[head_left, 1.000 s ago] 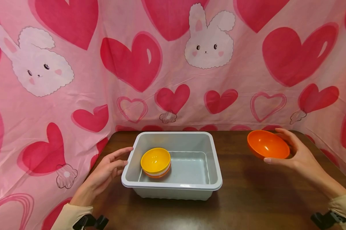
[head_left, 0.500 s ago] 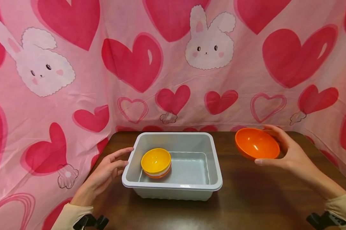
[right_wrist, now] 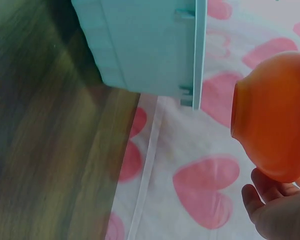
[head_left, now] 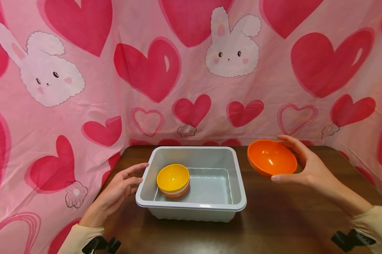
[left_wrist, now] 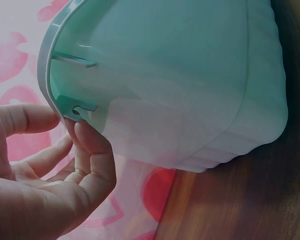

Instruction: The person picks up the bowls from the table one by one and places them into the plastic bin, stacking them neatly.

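An orange bowl [head_left: 271, 158] is gripped by its edge between the thumb and fingers of my right hand [head_left: 311, 168]. It hangs tilted above the table, just right of a grey plastic basin [head_left: 207, 205]; the right wrist view shows the bowl's [right_wrist: 275, 117] outside and foot. My left hand [head_left: 119, 188] holds the basin's left rim, with its fingertips [left_wrist: 92, 137] at the rim in the left wrist view. Inside the basin, on the left, sits a stack of nested bowls, a yellow bowl [head_left: 173, 178] on top with white and orange edges beneath.
The basin stands on a dark brown wooden table [head_left: 283, 218]. A pink cloth [head_left: 184, 81] with hearts and rabbits hangs behind the table and at both sides. A black wrist device [head_left: 353, 240] is strapped to each sleeve.
My right hand has carried the orange bowl leftward and slightly up, closer to the basin's right side. The left hand, the basin and the stacked bowls stay in place.
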{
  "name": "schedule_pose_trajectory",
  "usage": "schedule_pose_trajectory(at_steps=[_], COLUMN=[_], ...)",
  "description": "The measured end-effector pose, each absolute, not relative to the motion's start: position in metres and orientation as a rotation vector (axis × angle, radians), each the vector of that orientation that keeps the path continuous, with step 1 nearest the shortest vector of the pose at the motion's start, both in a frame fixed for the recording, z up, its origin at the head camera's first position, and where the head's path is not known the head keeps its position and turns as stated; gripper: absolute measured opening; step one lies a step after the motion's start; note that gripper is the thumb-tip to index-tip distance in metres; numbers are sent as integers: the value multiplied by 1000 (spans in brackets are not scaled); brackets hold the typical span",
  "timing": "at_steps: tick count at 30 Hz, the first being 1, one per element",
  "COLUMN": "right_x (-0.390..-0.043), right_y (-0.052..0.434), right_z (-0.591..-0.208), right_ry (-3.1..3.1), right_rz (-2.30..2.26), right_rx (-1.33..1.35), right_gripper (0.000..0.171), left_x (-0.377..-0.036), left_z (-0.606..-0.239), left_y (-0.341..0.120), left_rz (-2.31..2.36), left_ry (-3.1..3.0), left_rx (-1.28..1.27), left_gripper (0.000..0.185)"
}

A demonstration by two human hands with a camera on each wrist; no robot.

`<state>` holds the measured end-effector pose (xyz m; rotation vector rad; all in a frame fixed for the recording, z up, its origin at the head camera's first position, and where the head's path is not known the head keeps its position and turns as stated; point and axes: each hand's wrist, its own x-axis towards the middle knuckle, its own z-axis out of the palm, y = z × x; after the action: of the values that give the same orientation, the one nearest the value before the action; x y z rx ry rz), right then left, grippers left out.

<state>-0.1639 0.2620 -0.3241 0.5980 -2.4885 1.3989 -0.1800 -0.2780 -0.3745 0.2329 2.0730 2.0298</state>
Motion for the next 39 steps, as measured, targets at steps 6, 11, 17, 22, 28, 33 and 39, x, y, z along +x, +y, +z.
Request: schedule_pose_trajectory(at_steps=[6, 11, 17, 22, 28, 33, 39], right_x=[-166, -170, -172, -175, -179, -182, -188], right_y=[250, 241, 229, 218, 204, 192, 178], right_z=[-318, -312, -303, -298, -293, -289, -286], right_ry=[-2486, -2500, -2528, -2542, -2551, -2566, -2579], right_rz=[1455, 1461, 1455, 1462, 1491, 1508, 1548], right_rx=[627, 638, 654, 679, 712, 729, 732], right_gripper=[98, 99, 99, 100, 100, 98, 99], left_x=[-180, -181, -181, -179, -179, -179, -179], left_z=[-375, -374, -372, -372, -373, -373, -372], left_y=[-278, -278, -277, -278, -278, -278, -278], left_rz=[2027, 2024, 2018, 2014, 2017, 2011, 2006], left_ry=[2075, 2081, 2091, 2089, 2082, 2085, 2087], left_rx=[231, 222, 211, 208, 216, 208, 194], left_gripper=[61, 61, 61, 61, 61, 62, 62])
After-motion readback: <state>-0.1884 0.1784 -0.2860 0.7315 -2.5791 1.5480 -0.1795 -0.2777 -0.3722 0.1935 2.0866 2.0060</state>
